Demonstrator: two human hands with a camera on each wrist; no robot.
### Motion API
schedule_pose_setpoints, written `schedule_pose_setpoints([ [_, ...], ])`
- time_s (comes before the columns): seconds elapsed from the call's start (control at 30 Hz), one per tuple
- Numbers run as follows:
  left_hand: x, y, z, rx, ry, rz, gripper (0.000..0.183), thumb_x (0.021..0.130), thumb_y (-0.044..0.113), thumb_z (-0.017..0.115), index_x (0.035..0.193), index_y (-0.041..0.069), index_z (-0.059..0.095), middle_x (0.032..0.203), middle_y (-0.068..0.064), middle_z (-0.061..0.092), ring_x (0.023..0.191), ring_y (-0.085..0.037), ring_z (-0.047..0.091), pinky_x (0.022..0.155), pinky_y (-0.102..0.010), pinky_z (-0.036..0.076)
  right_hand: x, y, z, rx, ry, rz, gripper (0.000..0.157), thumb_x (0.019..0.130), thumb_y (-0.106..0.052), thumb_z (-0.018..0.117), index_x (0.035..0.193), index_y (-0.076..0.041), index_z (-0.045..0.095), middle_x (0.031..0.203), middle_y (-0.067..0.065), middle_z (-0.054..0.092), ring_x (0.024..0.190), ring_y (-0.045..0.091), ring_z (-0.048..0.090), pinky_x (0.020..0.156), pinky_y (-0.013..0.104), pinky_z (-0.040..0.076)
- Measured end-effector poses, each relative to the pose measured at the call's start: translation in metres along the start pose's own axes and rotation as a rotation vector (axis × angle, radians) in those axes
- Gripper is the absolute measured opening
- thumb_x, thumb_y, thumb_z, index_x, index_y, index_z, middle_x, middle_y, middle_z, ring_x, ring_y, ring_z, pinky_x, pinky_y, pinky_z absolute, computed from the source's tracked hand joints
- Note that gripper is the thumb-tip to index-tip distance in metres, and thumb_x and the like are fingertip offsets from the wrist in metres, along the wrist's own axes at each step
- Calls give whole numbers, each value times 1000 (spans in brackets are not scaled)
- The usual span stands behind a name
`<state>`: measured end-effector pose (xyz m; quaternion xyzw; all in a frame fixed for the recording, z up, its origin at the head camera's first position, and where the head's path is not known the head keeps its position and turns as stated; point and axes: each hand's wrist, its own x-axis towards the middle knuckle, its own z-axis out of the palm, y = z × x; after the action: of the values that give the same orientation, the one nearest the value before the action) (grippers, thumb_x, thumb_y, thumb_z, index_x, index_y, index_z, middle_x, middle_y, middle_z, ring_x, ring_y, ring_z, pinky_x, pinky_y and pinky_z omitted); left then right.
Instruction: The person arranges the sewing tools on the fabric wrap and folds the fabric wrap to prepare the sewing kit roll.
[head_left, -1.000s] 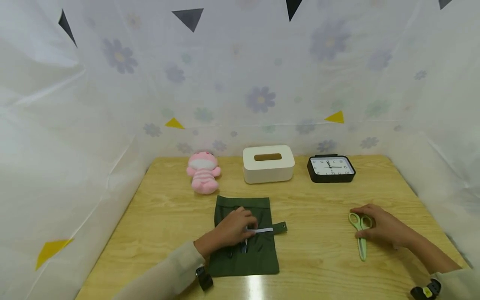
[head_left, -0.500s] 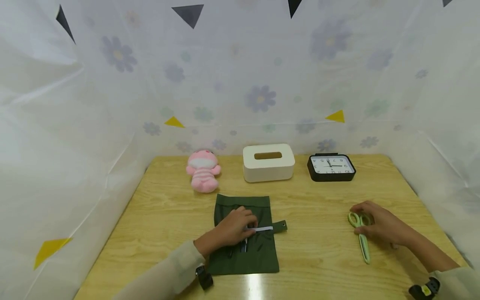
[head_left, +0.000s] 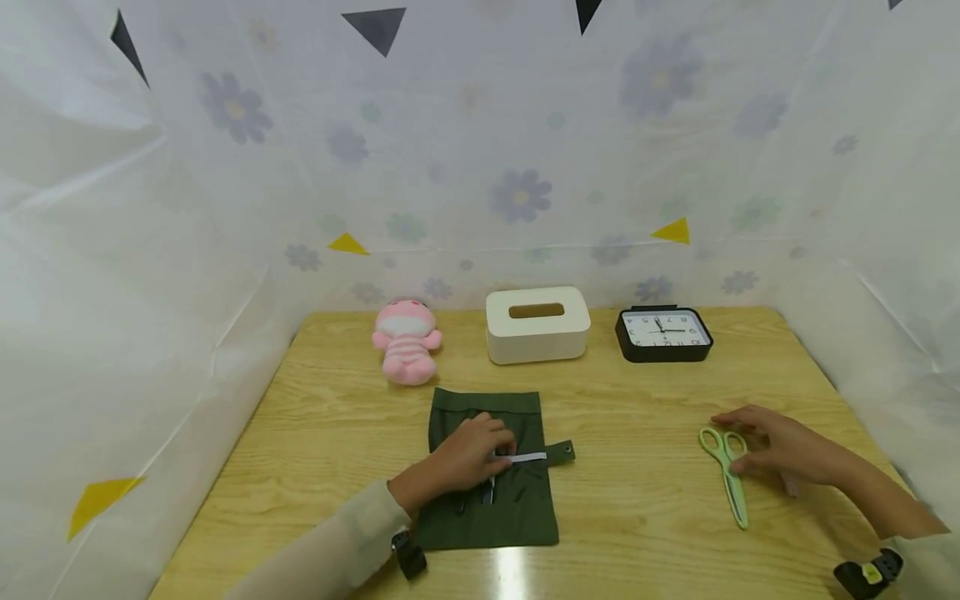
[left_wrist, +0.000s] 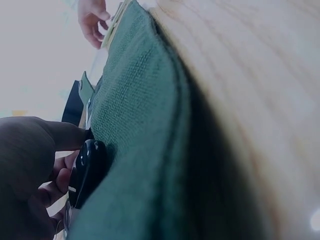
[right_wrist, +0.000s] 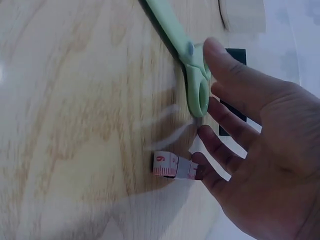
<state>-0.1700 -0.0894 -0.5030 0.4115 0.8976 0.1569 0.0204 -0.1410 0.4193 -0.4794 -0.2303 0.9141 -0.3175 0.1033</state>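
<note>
A green fabric tool roll (head_left: 517, 517) lies flat on the table, with a white band (head_left: 528, 457) across it. My left hand (head_left: 468, 454) rests over the roll and pinches the band's left end between thumb and fingers. Beside those fingers in the left wrist view is a glossy black object (left_wrist: 89, 167). Pale green scissors (head_left: 726, 467) lie on the table at the right. Around their handles my right hand (head_left: 787, 446) spreads with relaxed fingers, the thumb close over one loop. A coiled measuring tape (right_wrist: 172, 166) is at its little fingertip in the right wrist view.
Along the table's back edge stand a pink plush toy (head_left: 407, 346), a white tissue box (head_left: 537, 329) and a black clock (head_left: 664, 335). A snap strap (head_left: 561, 452) sticks out from the roll's right side. White sheeting (head_left: 225, 200) encloses the table.
My right hand has loosened from the scissors and drawn slightly right. The scissors have turned a little, blade tips shifting right and nearer to me. The left hand holds still.
</note>
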Motion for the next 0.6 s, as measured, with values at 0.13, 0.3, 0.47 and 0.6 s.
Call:
schedule_pose_setpoints([
  [0.13, -1, 1, -2, -1, -3, -11, 7, 97, 30, 75, 99, 25, 71, 97, 9, 63, 84, -8, 46, 75, -28, 40, 0, 10, -2, -22, -42, -39, 58, 90, -22, 81, 139, -1, 59, 132, 17, 58, 112, -5, 51, 83, 23, 50],
  [0.3, -1, 1, -2, 8, -4, -15, 8, 97, 30, 75, 99, 25, 70, 98, 9, 63, 84, -7, 46, 74, -27, 39, 3, 15, 0, -54, -34, -40, 54, 88, -25, 83, 134, -4, 63, 127, 14, 59, 106, -4, 52, 78, 24, 50],
  [0.47, -1, 2, -2, 6, -1, -12, 8, 96, 30, 76, 98, 25, 70, 98, 9, 63, 83, -7, 46, 74, -26, 39, 6, 15, 2, -33, 9, -39, 53, 87, -23, 84, 132, -4, 63, 124, 12, 63, 111, -9, 52, 84, 19, 50],
  [0.6, 0, 2, -1, -2, 1, -12, 8, 96, 29, 76, 98, 25, 70, 97, 9, 63, 83, -7, 45, 74, -26, 38, 9, 12, 4, 11, 17, -23, 55, 88, -19, 83, 134, 0, 59, 121, 12, 63, 106, -6, 54, 80, 20, 50],
])
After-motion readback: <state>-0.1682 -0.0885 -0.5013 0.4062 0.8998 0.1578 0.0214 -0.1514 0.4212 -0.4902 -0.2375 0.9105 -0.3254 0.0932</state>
